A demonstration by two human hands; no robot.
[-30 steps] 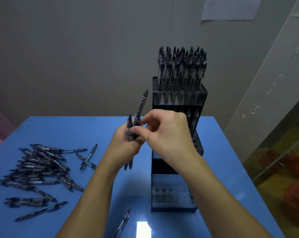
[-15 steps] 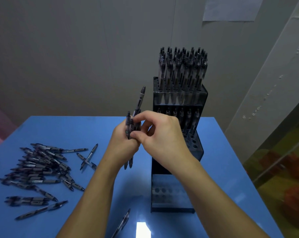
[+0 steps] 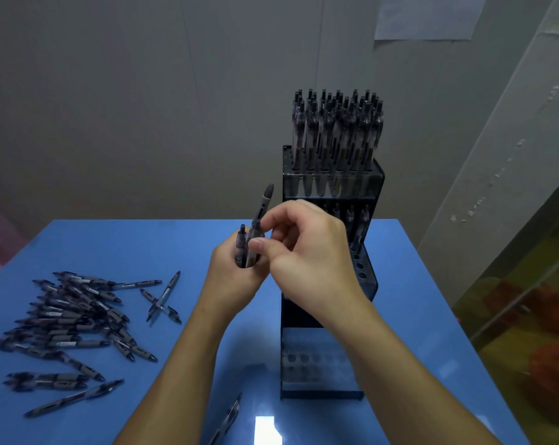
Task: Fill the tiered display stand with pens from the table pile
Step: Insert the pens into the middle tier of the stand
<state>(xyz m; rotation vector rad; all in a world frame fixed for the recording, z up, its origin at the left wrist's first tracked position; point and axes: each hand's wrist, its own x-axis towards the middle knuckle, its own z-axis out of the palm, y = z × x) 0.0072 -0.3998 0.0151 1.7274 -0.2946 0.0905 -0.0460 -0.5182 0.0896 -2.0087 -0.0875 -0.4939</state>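
Two hands meet in front of the black tiered plastic display stand (image 3: 331, 284) on the blue bench (image 3: 117, 245). The left hand (image 3: 236, 277) has its fingers curled round a small bundle of dark grey pens (image 3: 242, 247), held upright just left of the stand. The right hand (image 3: 307, 255) pinches one raised pen (image 3: 261, 213) between thumb and forefinger, its other fingers loosely curled; this pen stands higher than the rest of the bundle, its top tilted slightly right toward the stand.

Compared with half a second ago, the raised pen sits lower against the stand's top tier and leans a little more, and the right hand's thumb has shifted down the barrel; the left hand has hardly moved.

The stand's top tier is packed with upright pens (image 3: 336, 136); a few more stand in the middle tier behind the right hand, where open holes also show, and the clear lowest tier (image 3: 316, 361) shows empty holes. The loose pile of pens (image 3: 73, 322) lies on the bench well to the left, unchanged, and a single pen (image 3: 228, 419) lies near the front edge between the forearms.
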